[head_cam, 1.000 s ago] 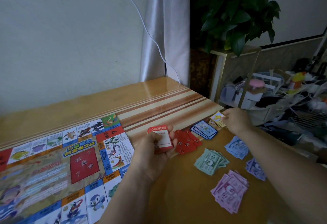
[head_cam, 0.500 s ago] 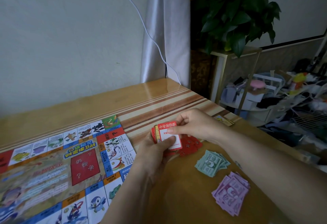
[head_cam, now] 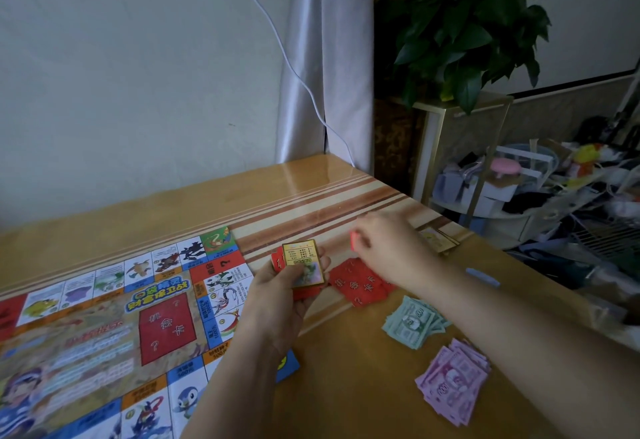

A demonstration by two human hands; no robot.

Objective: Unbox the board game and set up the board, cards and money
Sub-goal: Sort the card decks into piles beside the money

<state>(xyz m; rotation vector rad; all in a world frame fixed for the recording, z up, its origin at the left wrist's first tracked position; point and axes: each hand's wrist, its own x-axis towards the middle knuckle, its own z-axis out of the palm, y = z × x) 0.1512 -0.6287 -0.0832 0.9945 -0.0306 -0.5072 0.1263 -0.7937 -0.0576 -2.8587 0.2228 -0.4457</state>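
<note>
Left hand (head_cam: pixel 277 300) grips deck (head_cam: pixel 308 291). Right hand (head_cam: pixel 388 248) pinches red card (head_cam: pixel 352 241) just lifted off it, exposing yellow card (head_cam: pixel 303 260). Sorting continues: red pile (head_cam: pixel 360 288) lies right of deck.

At centre frame the left hand (head_cam: pixel 284 296) grips a deck (head_cam: pixel 304 263) with a gold-edged card face up on top. Just right of it the blurred right hand (head_cam: pixel 391 248) pinches a red card (head_cam: pixel 352 241), higher in the frame than a red pile (head_cam: pixel 360 288) on the table (head_cam: pixel 311 203). The board (head_cam: pixel 104 334) fills the lower left. Green bills (head_cam: pixel 412 321) and purple bills (head_cam: pixel 453 383) lie lower right.
</note>
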